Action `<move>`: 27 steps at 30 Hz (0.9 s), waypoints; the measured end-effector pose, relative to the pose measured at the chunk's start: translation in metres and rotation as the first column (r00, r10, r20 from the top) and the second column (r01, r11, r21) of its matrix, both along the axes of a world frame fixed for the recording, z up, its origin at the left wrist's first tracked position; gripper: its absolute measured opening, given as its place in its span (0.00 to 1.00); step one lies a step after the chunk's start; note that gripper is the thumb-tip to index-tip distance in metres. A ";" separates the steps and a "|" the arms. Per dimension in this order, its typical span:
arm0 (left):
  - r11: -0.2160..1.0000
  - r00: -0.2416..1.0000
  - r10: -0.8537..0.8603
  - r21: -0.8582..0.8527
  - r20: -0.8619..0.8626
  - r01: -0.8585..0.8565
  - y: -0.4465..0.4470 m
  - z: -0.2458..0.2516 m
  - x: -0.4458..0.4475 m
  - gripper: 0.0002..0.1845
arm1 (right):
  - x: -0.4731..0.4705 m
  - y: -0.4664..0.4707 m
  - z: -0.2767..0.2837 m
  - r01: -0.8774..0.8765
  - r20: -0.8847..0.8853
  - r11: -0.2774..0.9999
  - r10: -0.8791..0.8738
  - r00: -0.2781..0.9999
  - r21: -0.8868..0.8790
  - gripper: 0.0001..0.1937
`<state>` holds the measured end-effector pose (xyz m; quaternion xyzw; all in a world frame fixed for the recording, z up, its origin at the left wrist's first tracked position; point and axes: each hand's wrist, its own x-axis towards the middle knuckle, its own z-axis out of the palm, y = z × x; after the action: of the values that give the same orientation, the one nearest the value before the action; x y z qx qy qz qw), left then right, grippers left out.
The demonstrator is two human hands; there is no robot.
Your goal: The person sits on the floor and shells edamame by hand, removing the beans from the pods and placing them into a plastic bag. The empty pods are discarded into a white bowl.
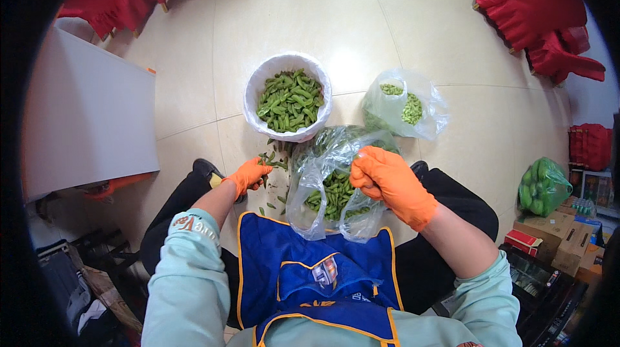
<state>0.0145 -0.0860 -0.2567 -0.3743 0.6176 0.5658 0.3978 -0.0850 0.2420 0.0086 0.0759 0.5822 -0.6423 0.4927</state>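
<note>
My left hand (251,175), in an orange glove, pinches a few green bean pods (272,162) above the floor, left of a clear plastic bag. My right hand (393,186), gloved alike, is curled into a fist over the right side of that bag (310,201). Whether it grips the film or something small is hidden. Inside the open bag lie many green pods (334,194). Just beyond stands a round bin (250,117) with a white liner, heaped with pods (290,100). To its right a second clear bag (382,112) contains shelled green beans (412,109).
Loose pods and dirt (271,205) litter the tiles. A blue apron (261,260) covers my lap. A pale cabinet (92,119) stands at left. Red-covered chairs (528,7) line the far sides. Cardboard boxes (542,230) and a green bag of produce (543,187) are at right.
</note>
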 end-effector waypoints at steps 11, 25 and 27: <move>0.747 0.864 0.477 0.592 -0.161 -0.302 0.069 0.238 -0.011 0.12 | 0.028 -0.024 -0.026 -0.156 -0.175 0.988 0.151 0.973 -0.019 0.14; 0.725 0.709 0.612 0.609 -0.352 -0.323 0.095 0.250 -0.042 0.19 | 0.012 -0.045 -0.002 -0.130 -0.277 0.976 0.077 0.958 -0.177 0.09; 0.771 0.694 0.582 0.561 -0.425 -0.303 0.099 0.249 -0.039 0.24 | 0.010 -0.047 -0.003 -0.077 -0.216 0.980 0.036 0.976 -0.184 0.11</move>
<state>-0.0242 0.0134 -0.0074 -0.2241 0.4474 0.8584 0.1133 -0.0753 0.1946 0.0051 -0.0572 0.5688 -0.6853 0.4512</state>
